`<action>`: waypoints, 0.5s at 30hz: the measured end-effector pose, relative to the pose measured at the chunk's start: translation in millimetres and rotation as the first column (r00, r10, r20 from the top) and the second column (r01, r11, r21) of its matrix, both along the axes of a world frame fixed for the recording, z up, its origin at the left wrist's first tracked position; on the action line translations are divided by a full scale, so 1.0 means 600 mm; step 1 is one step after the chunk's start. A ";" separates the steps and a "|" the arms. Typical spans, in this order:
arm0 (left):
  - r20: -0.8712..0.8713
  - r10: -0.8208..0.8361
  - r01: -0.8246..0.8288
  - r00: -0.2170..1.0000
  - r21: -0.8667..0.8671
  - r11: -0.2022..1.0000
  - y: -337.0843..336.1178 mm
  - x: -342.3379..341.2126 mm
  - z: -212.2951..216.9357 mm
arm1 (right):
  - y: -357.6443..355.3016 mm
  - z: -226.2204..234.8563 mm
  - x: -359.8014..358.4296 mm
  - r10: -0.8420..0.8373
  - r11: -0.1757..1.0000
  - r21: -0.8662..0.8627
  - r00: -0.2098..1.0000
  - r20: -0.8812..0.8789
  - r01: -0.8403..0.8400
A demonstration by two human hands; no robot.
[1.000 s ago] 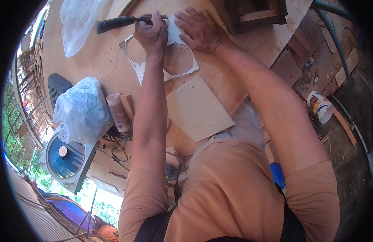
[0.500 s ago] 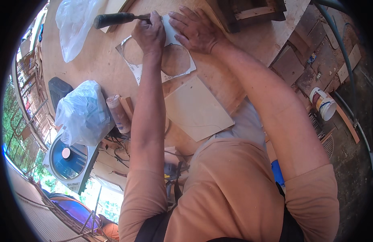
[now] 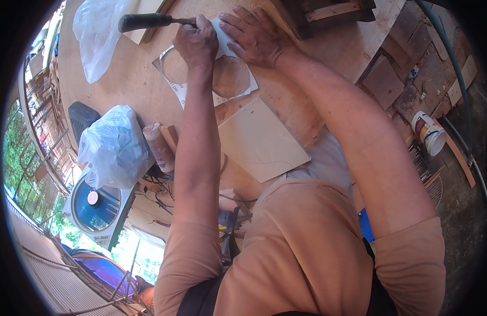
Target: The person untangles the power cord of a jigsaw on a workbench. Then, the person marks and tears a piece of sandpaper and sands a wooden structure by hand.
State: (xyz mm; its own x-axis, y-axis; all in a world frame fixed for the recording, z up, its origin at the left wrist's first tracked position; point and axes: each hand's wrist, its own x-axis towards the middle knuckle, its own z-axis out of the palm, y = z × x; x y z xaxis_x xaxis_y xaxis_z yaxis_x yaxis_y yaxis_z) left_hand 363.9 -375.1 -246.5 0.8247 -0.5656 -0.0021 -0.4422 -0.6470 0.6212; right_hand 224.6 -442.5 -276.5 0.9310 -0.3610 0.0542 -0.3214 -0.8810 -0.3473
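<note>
My left hand (image 3: 196, 43) is closed round the metal shank of a dark-handled tool (image 3: 144, 21), whose handle sticks out to the left. The working end is hidden in my fist, so I cannot tell its exact kind. Below the fist lies a thin white printed sheet with large round cut-outs (image 3: 244, 92). My right hand (image 3: 257, 38) lies flat with fingers stretched out over the sheet's far right part, pressing on it. Nearer to me, a plain pale square panel (image 3: 264, 142) rests on the table by my lap.
Left on the wooden table (image 3: 133, 89) are a clear plastic bag (image 3: 95, 39), a stuffed white bag (image 3: 112, 147), a dark grey block (image 3: 82, 120) and a cylindrical bottle (image 3: 159, 147). A dark wooden frame (image 3: 327, 16) stands far right. A white tub (image 3: 429, 132) lies beyond the right edge.
The view has shifted slightly, moving most things a little to the right. The handle has slid a little left relative to the fist. The right hand stays flat on the sheet.
</note>
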 end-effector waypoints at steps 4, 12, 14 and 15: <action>-0.010 0.011 -0.011 1.000 0.014 1.000 0.002 -0.001 -0.004 | 0.001 -0.002 -0.001 0.024 0.999 -0.036 0.999 -0.038 -0.025; 0.050 -0.013 0.011 0.999 0.046 0.999 0.003 0.004 -0.016 | 0.000 0.004 0.001 0.015 0.998 -0.053 1.000 -0.002 -0.016; 0.011 0.013 -0.013 1.000 0.020 1.000 0.005 0.004 -0.018 | -0.005 0.010 0.001 0.015 0.998 -0.064 1.000 -0.004 -0.015; 0.015 0.016 -0.017 1.000 0.019 1.000 0.006 0.003 -0.019 | -0.009 0.013 0.001 0.043 0.998 -0.049 0.999 0.014 -0.042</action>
